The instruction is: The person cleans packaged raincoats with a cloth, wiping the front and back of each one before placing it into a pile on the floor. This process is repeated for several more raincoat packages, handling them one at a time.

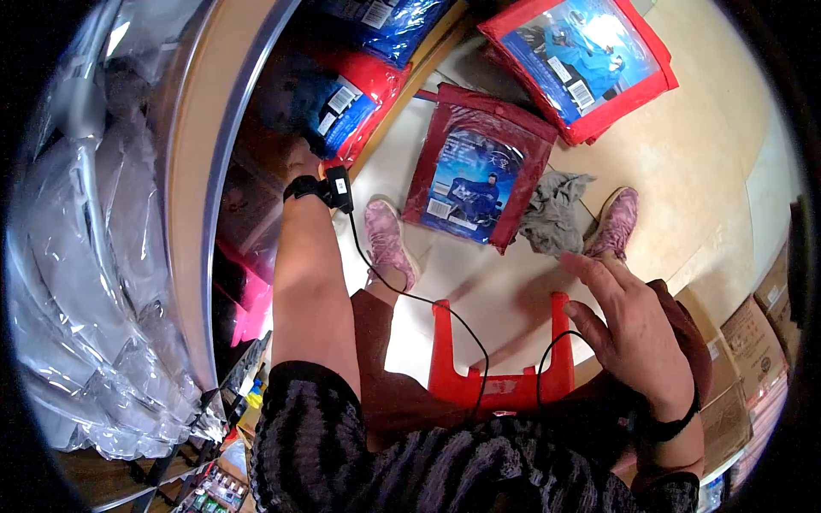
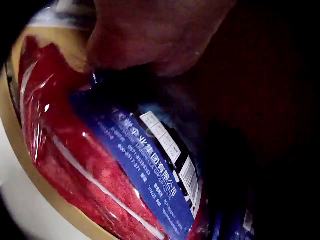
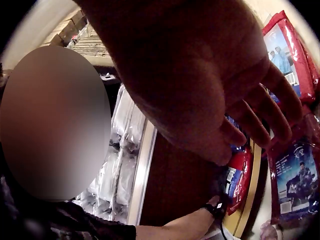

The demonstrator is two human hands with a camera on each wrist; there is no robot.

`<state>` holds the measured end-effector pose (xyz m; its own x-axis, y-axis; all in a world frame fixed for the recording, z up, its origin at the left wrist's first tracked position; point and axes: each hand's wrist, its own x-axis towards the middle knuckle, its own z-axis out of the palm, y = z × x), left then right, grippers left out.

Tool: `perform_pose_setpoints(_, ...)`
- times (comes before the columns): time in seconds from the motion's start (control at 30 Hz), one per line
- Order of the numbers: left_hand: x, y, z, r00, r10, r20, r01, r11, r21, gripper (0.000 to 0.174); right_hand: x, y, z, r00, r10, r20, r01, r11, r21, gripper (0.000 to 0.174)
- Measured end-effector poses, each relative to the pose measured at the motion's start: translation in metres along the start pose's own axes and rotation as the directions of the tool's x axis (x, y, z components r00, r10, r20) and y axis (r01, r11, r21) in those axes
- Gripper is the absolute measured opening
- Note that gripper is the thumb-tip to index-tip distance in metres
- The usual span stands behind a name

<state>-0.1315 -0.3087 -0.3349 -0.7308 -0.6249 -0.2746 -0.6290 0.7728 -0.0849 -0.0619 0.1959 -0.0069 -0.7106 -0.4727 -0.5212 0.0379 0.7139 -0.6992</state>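
Note:
My left hand (image 1: 302, 159) reaches into the dark shelf space, right at the near end of a red plastic-wrapped package (image 1: 376, 81) with a blue printed label and barcode. In the left wrist view, that hand (image 2: 150, 35) overlaps the top of the package (image 2: 85, 160), and its fingers are lost in shadow; I cannot tell whether they grip it. My right hand (image 1: 637, 329) hovers above my right leg with fingers loosely extended and nothing in them. The right wrist view shows its palm (image 3: 200, 80) and spread fingers.
A maroon raincoat package (image 1: 479, 175) lies on the floor between my shoes, beside a grey cloth (image 1: 554, 212). Red packages (image 1: 590, 64) are stacked further right. A red plastic stool (image 1: 505, 386) stands below me. Clear plastic-wrapped goods (image 1: 85, 282) hang left; cardboard boxes (image 1: 757, 342) stand right.

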Motion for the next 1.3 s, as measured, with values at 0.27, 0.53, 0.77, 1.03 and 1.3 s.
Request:
perform_pose_setpoints(0.27,-0.05,0.071,-0.024,0.975,0.221,-0.006,-0.21,0.92,-0.33,0.088,-0.005,0.01,0.001,1.0,0.003,-0.002,-0.003,0.998,-0.062,0.039)
perform_pose_setpoints(0.53,-0.039,0.096,-0.027,0.962,0.271,0.016,-0.266,0.952,-0.153,0.068,-0.005,0.02,-0.001,1.0,-0.01,-0.017,0.01,1.0,0.0,0.035)
perform_pose_setpoints(0.77,-0.145,0.206,-0.057,0.754,0.637,0.16,-0.206,0.462,-0.863,0.043,-0.018,0.034,-0.006,0.999,0.014,-0.05,-0.011,0.997,0.072,0.033)
perform_pose_setpoints(1.03,-0.221,0.338,-0.012,0.605,0.521,0.603,0.51,0.328,-0.795,0.075,-0.033,0.051,-0.016,0.99,0.031,-0.134,-0.014,0.992,0.124,0.033)
perform_pose_setpoints(1.3,-0.237,0.361,-0.029,0.614,0.517,0.597,0.569,0.235,-0.788,0.042,-0.04,0.06,-0.028,0.983,-0.006,-0.184,0.059,0.958,0.281,0.032)
